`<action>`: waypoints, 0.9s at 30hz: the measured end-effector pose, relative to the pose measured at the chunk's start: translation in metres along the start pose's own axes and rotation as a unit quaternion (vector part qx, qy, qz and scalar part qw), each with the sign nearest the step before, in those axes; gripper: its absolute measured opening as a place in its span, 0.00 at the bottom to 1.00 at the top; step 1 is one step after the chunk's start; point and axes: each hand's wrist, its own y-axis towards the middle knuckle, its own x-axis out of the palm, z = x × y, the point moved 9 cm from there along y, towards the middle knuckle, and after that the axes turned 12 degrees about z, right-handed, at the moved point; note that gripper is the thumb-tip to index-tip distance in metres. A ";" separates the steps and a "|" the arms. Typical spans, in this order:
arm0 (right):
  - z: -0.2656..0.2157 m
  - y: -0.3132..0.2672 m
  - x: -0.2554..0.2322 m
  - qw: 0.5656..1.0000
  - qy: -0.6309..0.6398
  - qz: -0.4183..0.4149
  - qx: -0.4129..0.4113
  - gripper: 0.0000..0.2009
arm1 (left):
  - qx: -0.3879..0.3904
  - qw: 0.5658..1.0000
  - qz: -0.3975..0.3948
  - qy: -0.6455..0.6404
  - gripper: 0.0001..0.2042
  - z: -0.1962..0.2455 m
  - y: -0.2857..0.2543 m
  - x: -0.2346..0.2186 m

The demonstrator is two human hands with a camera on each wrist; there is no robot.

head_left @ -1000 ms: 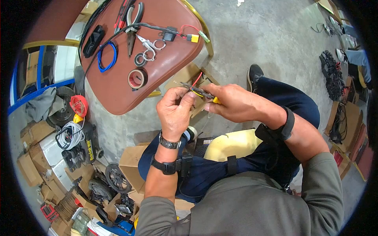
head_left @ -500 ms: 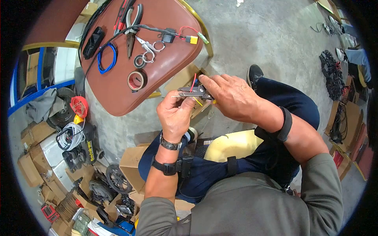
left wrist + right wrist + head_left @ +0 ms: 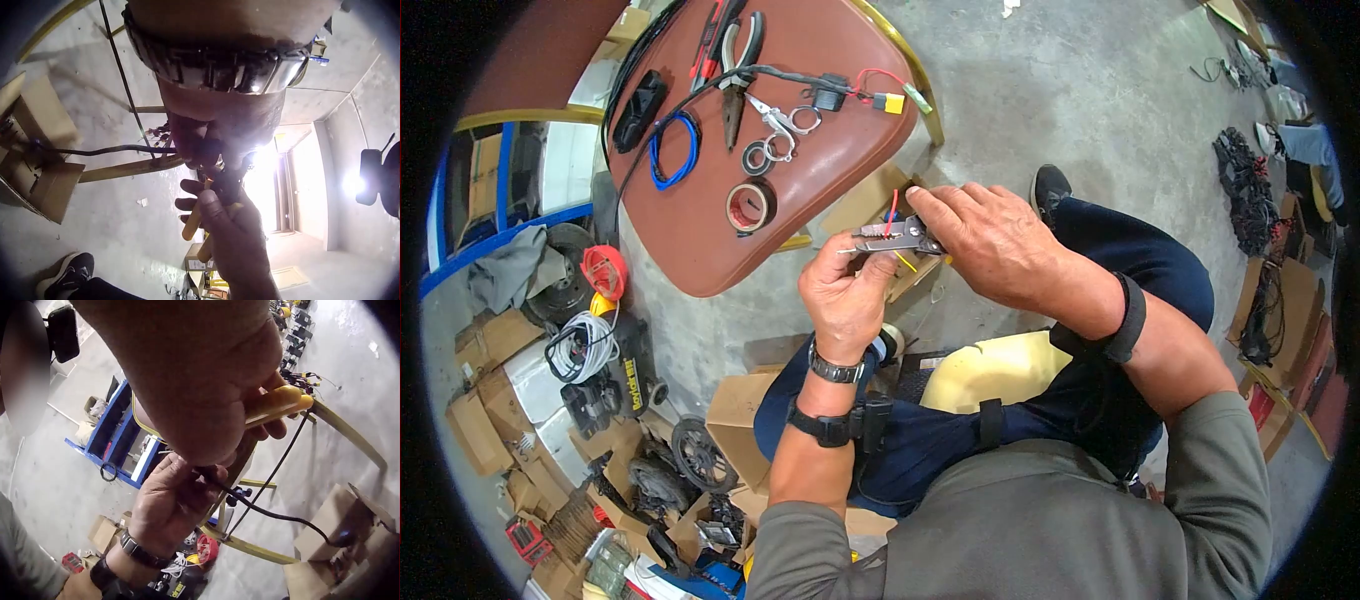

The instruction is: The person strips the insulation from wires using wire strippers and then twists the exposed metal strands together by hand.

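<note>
My right hand (image 3: 1000,235) grips a pair of wire strippers (image 3: 910,236), back of the hand upward. Their yellow handles (image 3: 275,406) show beneath the palm in the right wrist view. The metal jaws point left, with a gap between them, and a red wire (image 3: 893,203) sticks up there. A yellow wire (image 3: 907,262) pokes out just below the tool. My left hand (image 3: 843,300) pinches the end of a black cable (image 3: 275,514) between thumb and fingers, right at the jaw tips. The fingers partly hide the cable end.
A brown padded chair seat (image 3: 700,225) holds pliers (image 3: 735,90), scissors (image 3: 775,125), a tape roll (image 3: 750,207), a blue wire coil (image 3: 673,150) and a cable with a yellow connector (image 3: 889,103). Under the hands stands an open cardboard box (image 3: 325,534). Boxes and wheels crowd the left floor.
My right hand has rolled over so its back faces up, and the strippers have turned from edge-on to flat. Their jaws have parted slightly by now. My left hand stays nearly still.
</note>
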 end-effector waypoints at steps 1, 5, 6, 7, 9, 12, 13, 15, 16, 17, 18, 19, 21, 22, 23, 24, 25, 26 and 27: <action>0.000 0.000 0.001 1.000 0.000 -0.003 0.001 0.23 | 0.000 1.000 -0.001 -0.001 0.09 0.000 0.000 0.000; 0.000 0.001 0.000 1.000 0.003 0.000 0.001 0.23 | 0.006 1.000 -0.006 0.005 0.09 0.003 0.000 0.001; 0.002 0.000 0.004 0.999 0.013 -0.027 0.019 0.25 | 0.009 1.000 -0.006 0.008 0.09 0.003 0.000 0.001; 0.003 0.000 0.007 0.998 0.024 -0.053 0.037 0.27 | 0.012 1.000 -0.006 0.010 0.10 0.003 0.000 0.001; 0.004 -0.002 0.010 0.995 0.036 -0.077 0.055 0.28 | 0.018 1.000 -0.006 0.019 0.09 0.004 0.001 0.001; 0.004 -0.002 0.011 0.995 0.039 -0.073 0.055 0.28 | 0.020 0.999 -0.003 0.031 0.08 0.004 0.001 0.001; 0.004 -0.002 0.011 0.995 0.039 -0.075 0.057 0.28 | 0.017 0.999 -0.003 0.029 0.07 0.004 0.001 0.001; 0.005 -0.002 0.011 0.995 0.039 -0.073 0.056 0.28 | 0.009 1.000 -0.002 0.023 0.08 0.002 0.001 0.000; 0.005 -0.002 0.011 0.995 0.039 -0.068 0.053 0.28 | 0.004 1.000 -0.002 0.019 0.08 0.000 0.001 0.000; 0.005 -0.002 0.010 0.996 0.039 -0.064 0.050 0.28 | -0.001 1.000 -0.002 0.015 0.08 -0.002 0.001 -0.001; 0.006 -0.002 0.012 0.995 0.042 -0.072 0.055 0.28 | 0.003 1.000 -0.002 0.023 0.08 -0.001 0.001 -0.001; 0.006 -0.002 0.013 0.994 0.045 -0.079 0.060 0.27 | 0.007 0.999 -0.001 0.032 0.08 0.000 0.001 -0.001; 0.007 -0.002 0.014 0.993 0.049 -0.088 0.066 0.26 | 0.014 0.999 0.003 0.043 0.07 0.001 0.002 0.000; 0.007 -0.002 0.014 0.993 0.051 -0.088 0.067 0.25 | 0.016 0.999 0.005 0.046 0.07 0.001 0.002 0.000; 0.007 -0.002 0.014 0.992 0.052 -0.089 0.068 0.25 | 0.018 0.999 0.008 0.049 0.06 0.002 0.002 0.000; 0.007 -0.002 0.015 0.991 0.068 -0.086 0.072 0.24 | 0.017 0.998 0.007 0.067 0.06 0.002 0.002 0.000; 0.008 -0.003 0.017 0.990 0.085 -0.082 0.076 0.23 | 0.016 0.996 0.007 0.084 0.05 0.002 0.003 -0.001; 0.008 -0.003 0.017 0.989 0.101 -0.079 0.079 0.22 | 0.014 0.995 0.006 0.101 0.05 0.002 0.003 -0.002; 0.008 -0.004 0.018 0.986 0.114 -0.081 0.086 0.18 | 0.000 0.996 0.008 0.091 0.05 0.000 0.003 -0.001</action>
